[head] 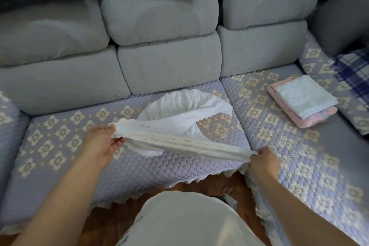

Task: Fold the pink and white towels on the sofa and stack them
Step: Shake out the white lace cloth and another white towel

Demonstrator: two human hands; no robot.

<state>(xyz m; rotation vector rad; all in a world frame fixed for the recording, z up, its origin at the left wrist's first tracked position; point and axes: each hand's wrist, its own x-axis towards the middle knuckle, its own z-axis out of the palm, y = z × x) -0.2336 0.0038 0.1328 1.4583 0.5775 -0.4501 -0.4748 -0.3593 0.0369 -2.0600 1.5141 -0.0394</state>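
A white towel (185, 114) billows over the middle sofa seat, its near edge stretched taut between my hands. My left hand (100, 142) grips the left corner, fingers curled around the cloth. My right hand (263, 163) pinches the right corner near the seat's front edge. On the right seat lies a stack of folded towels: a white one (305, 96) on top of pink ones (311, 119).
The sofa seat wears a quilted lilac cover (65, 140) with cream flowers. Grey back cushions (165, 62) rise behind. A blue plaid cloth (353, 74) lies at the far right. Wooden floor (111, 217) and my white garment show below.
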